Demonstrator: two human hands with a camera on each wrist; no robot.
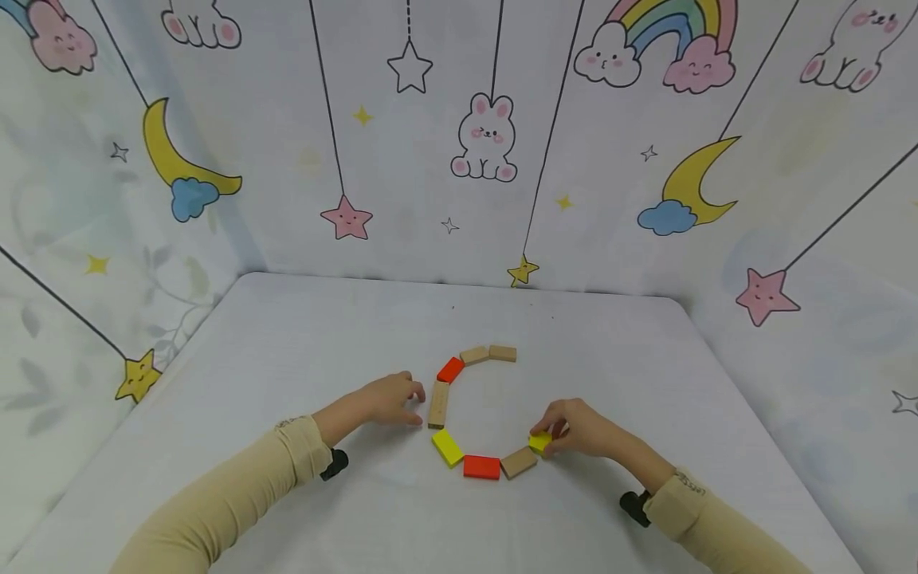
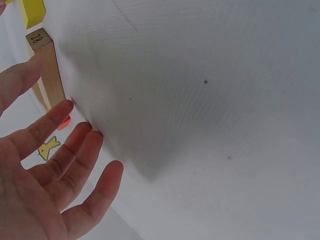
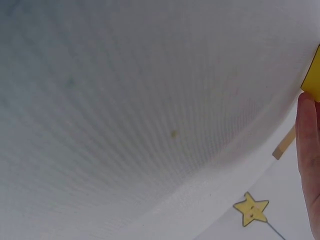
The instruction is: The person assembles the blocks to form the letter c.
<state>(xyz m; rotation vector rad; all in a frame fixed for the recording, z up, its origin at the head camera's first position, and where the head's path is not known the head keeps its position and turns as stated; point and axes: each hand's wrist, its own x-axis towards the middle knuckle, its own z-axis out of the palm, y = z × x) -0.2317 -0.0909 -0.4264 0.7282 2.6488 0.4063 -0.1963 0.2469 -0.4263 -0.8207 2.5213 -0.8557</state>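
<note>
Several flat blocks form an open curve on the white table. My right hand [image 1: 582, 429] pinches a yellow block [image 1: 539, 442] at the curve's lower right end, beside a plain wooden block [image 1: 519, 462]. In the right wrist view only part of that yellow block [image 3: 313, 80] and a finger show at the edge. My left hand [image 1: 390, 399] holds nothing; its fingers are spread loosely just left of an upright-lying wooden block [image 1: 438, 404]. The left wrist view shows "28" written on this block's end [image 2: 39, 38]. Below it lies another yellow block [image 1: 448, 448], then a red block [image 1: 481, 467].
At the curve's upper part lie a red block [image 1: 450, 370] and two wooden blocks, one angled [image 1: 475, 355] and one at the far end [image 1: 503, 353]. White cloth covers the table [image 1: 344, 327]. Printed curtains [image 1: 430, 159] stand behind and at both sides.
</note>
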